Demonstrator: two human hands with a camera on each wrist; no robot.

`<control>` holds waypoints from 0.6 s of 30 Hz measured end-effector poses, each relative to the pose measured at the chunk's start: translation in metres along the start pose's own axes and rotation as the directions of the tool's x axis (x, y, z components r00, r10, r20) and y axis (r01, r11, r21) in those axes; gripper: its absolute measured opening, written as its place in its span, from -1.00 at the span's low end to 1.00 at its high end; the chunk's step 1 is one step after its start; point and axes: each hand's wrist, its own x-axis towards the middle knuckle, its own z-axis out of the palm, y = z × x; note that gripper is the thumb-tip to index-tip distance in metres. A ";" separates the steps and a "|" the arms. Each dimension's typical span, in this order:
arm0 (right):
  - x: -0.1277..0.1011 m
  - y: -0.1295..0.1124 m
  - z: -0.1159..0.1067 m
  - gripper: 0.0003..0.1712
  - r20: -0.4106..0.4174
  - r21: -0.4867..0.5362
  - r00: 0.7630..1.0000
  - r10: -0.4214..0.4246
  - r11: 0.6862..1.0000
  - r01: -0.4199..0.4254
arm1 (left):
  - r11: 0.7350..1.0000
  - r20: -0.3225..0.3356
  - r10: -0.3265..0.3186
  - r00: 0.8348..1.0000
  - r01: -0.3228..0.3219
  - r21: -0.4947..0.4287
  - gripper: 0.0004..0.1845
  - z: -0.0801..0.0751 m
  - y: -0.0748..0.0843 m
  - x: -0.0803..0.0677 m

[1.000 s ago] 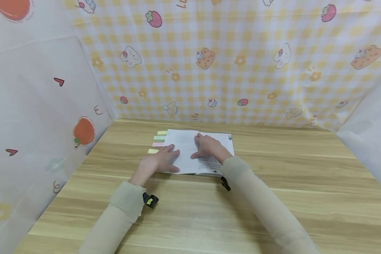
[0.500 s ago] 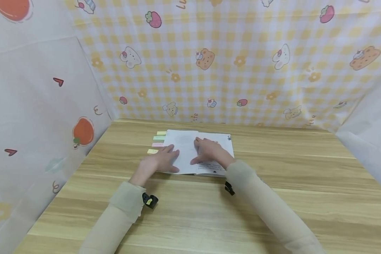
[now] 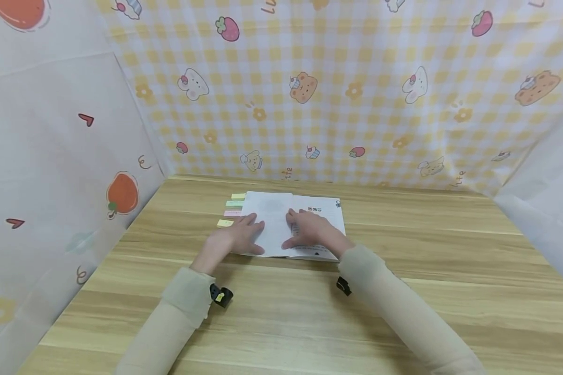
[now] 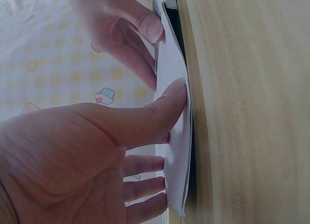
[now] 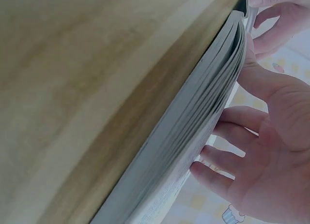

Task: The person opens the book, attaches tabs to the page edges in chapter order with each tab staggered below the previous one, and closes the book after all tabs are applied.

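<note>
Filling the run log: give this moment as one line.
left hand: flat on open book | right hand: flat on right page | sticky tabs: beside book

Right hand covers much of book's right page; printed text there too small to read. Left hand hides book's lower-left corner. Sticky-note strips partly tucked behind book edge. Both forearms cut off by bottom edge.

Both beige-sleeved arms reach forward; left hand flat, fingers straight; right hand palm down, fingers spread, close together.
</note>
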 end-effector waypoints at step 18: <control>-0.014 -0.005 0.007 -0.15 -0.076 -0.048 0.995 -0.058 0.997 0.054 | 1.000 0.001 0.002 1.000 -0.002 -0.010 -0.20 0.000 0.000 0.000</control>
